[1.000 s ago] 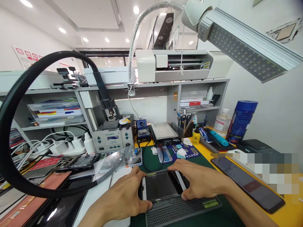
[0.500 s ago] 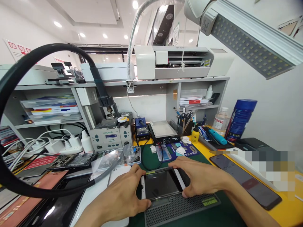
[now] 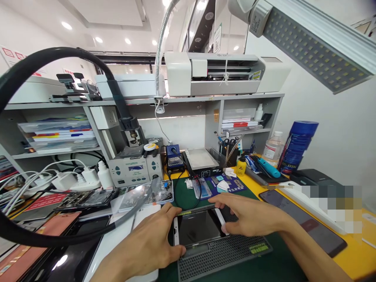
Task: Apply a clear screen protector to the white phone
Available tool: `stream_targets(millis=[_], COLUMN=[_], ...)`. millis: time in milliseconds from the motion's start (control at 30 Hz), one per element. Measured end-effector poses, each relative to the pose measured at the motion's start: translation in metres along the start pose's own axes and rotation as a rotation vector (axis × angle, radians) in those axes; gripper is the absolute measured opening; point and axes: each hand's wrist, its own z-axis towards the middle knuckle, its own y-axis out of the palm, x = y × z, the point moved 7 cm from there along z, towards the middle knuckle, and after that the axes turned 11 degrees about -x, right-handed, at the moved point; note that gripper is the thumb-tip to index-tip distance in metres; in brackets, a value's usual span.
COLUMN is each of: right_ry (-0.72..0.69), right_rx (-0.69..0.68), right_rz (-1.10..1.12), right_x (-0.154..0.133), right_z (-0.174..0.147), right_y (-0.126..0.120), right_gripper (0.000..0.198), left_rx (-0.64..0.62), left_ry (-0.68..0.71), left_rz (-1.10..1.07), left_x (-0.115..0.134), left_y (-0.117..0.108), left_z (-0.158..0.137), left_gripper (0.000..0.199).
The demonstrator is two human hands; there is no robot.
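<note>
Together, left hand point(image 3: 149, 241), right hand point(image 3: 252, 214), phone point(image 3: 198, 228) between, perforated mat point(image 3: 220, 254) beneath

Left hand point(image 3: 152, 241), right hand point(image 3: 252, 216) bare; 2 bare forearms point(image 3: 305, 250); slender fingers point(image 3: 222, 199).

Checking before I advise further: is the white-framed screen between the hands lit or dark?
Dark: the white-framed screen shows black glass with reflections and no lit image. Whether it has power, I cannot tell.
</note>
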Motion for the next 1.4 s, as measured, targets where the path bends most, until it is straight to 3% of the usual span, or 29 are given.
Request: stream_targets(millis=[133, 300, 467, 633, 1400], right_ry=[-0.040, -0.036, -0.035, -0.045, -0.033], right_rx=[0.075, 0.103, 0.101, 0.124, 0.127], right_rz=[0.090, 0.230, 0.332, 0.390, 0.415], right_x=[0.003, 0.012, 0.025, 0.032, 0.040], right_z=[0.005, 0.012, 0.022, 0.029, 0.034], right_y=[-0.004, -0.005, -0.001, 0.001, 0.003], right_gripper=[0.051, 0.038, 0.034, 0.029, 0.026], left_rx=[0.002, -0.005, -0.062, -0.052, -0.061], left_ry=[-0.012, -0.032, -0.098, -0.072, -0.072], left_rz=[0.027, 0.046, 0.131, 0.157, 0.179], left_x=[-0.002, -0.004, -0.003, 0.003, 0.006], left_y=[0.000, 0.001, 0.003, 0.001, -0.001], left_z=[0.001, 0.003, 0.001, 0.001, 0.003], left_gripper=[0.066, 0.072, 0.080, 0.075, 0.077])
